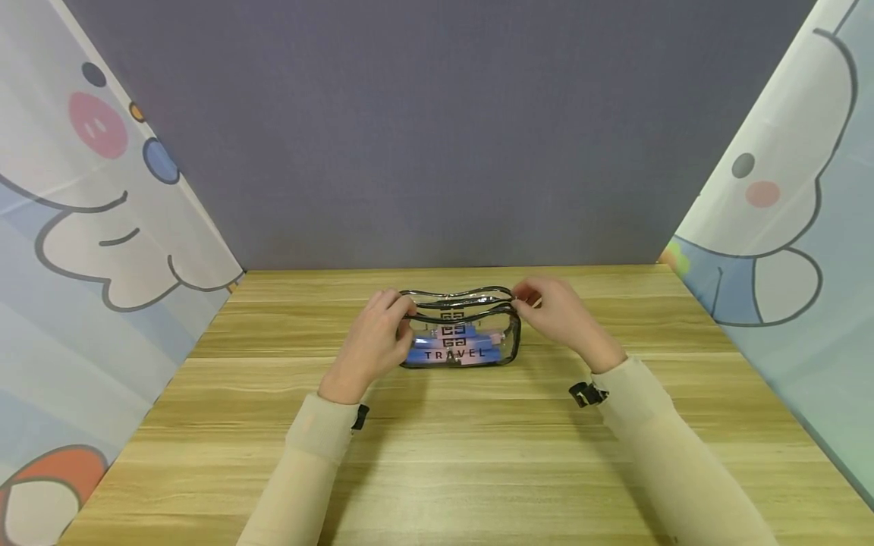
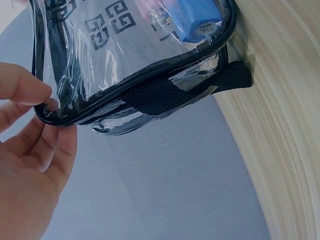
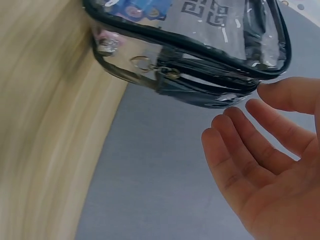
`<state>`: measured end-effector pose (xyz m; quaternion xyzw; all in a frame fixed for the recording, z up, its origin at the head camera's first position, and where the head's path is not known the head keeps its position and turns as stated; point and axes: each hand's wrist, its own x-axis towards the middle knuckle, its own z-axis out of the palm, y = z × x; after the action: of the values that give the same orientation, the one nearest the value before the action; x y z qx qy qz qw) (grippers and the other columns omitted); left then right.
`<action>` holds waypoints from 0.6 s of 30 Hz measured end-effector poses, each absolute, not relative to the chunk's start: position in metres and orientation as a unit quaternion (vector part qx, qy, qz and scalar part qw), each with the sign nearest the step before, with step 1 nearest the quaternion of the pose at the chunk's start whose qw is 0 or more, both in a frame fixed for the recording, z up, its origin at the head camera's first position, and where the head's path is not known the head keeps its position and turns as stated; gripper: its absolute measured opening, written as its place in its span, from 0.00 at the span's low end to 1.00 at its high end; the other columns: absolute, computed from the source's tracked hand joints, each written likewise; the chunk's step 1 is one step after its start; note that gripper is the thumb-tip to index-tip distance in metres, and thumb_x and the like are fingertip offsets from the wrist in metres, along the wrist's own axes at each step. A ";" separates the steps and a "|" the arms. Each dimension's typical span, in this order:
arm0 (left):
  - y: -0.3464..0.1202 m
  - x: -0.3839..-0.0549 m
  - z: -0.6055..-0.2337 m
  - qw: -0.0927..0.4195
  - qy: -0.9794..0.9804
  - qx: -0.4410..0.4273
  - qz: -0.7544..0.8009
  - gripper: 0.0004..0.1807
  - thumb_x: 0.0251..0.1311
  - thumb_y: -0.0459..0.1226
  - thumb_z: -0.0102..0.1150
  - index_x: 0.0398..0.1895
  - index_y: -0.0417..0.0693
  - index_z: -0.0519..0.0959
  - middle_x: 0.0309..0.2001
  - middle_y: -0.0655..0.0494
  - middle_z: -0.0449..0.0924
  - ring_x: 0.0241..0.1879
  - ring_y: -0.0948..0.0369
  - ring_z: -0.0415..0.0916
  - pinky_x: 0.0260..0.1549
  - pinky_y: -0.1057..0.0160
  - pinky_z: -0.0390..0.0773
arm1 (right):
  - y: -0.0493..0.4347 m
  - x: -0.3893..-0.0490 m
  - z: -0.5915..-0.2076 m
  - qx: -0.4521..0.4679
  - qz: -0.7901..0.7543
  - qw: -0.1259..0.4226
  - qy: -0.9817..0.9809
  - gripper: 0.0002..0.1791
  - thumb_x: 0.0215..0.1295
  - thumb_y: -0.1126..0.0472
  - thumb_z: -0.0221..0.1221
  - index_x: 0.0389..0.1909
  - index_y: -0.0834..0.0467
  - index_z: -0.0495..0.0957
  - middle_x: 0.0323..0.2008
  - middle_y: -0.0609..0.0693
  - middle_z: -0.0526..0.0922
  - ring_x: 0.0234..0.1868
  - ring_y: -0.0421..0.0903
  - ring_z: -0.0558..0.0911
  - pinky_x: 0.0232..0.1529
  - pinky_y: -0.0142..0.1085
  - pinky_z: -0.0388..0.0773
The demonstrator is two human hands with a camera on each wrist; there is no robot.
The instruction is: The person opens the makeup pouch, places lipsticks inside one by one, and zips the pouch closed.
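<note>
A clear pouch with black trim (image 1: 508, 345) stands upright on the wooden table, printed "TRAVEL" with dark square patterns. Through its wall show blue items (image 1: 419, 355) and a smaller pink one (image 1: 496, 339); their kind is unclear. My left hand (image 1: 378, 334) pinches the pouch's upper left corner between thumb and fingers, seen closely in the left wrist view. At the upper right corner is my right hand (image 1: 556, 311), its thumb tip touching the trim and its fingers loosely extended beneath. The zipper pull (image 3: 170, 72) hangs on the right end.
A black strap (image 2: 160, 95) runs along the pouch's left end. Wood-grain table (image 1: 464, 462) extends around the pouch. Behind it rises a grey panel (image 1: 444, 136), with cartoon-printed curtains (image 1: 171, 243) at both sides.
</note>
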<state>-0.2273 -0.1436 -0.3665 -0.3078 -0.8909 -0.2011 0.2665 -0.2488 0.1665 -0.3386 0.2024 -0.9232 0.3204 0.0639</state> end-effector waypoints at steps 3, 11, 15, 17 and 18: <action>-0.143 -0.227 -0.367 0.265 -0.892 -0.306 -0.201 0.11 0.52 0.22 0.59 0.37 0.42 0.80 0.34 0.53 0.74 0.34 0.56 0.65 0.35 0.59 0.69 | 0.170 -0.249 -0.344 0.196 0.327 0.064 -0.922 0.13 0.71 0.63 0.58 0.50 0.65 0.82 0.43 0.57 0.85 0.43 0.53 0.82 0.47 0.50 0.79; -0.144 -0.227 -0.367 0.264 -0.893 -0.304 -0.200 0.10 0.53 0.23 0.59 0.38 0.42 0.80 0.35 0.53 0.74 0.34 0.56 0.64 0.35 0.59 0.69 | 0.177 -0.250 -0.361 0.177 0.334 0.069 -0.923 0.12 0.71 0.62 0.58 0.48 0.65 0.83 0.41 0.56 0.86 0.42 0.53 0.83 0.47 0.50 0.80; -0.144 -0.226 -0.367 0.263 -0.894 -0.302 -0.200 0.10 0.53 0.23 0.59 0.37 0.42 0.79 0.34 0.53 0.73 0.33 0.56 0.64 0.34 0.59 0.68 | 0.179 -0.250 -0.370 0.167 0.341 0.059 -0.923 0.12 0.70 0.63 0.58 0.48 0.66 0.83 0.41 0.57 0.87 0.43 0.54 0.84 0.47 0.51 0.80; -0.144 -0.226 -0.367 0.264 -0.894 -0.302 -0.198 0.10 0.54 0.23 0.59 0.37 0.42 0.79 0.35 0.53 0.73 0.33 0.55 0.64 0.34 0.59 0.68 | 0.180 -0.250 -0.373 0.163 0.345 0.057 -0.923 0.12 0.70 0.64 0.58 0.47 0.66 0.83 0.41 0.58 0.87 0.43 0.55 0.84 0.48 0.52 0.80; -0.144 -0.227 -0.367 0.264 -0.894 -0.302 -0.197 0.10 0.54 0.23 0.58 0.38 0.42 0.79 0.35 0.52 0.74 0.33 0.55 0.64 0.34 0.59 0.68 | 0.180 -0.250 -0.375 0.161 0.347 0.056 -0.922 0.12 0.70 0.64 0.58 0.47 0.66 0.83 0.41 0.58 0.87 0.43 0.55 0.84 0.48 0.52 0.80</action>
<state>-0.2268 -0.1443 -0.3669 -0.3021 -0.8944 -0.1975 0.2641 -0.2497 0.1800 -0.3752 0.1607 -0.9223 0.3469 0.0557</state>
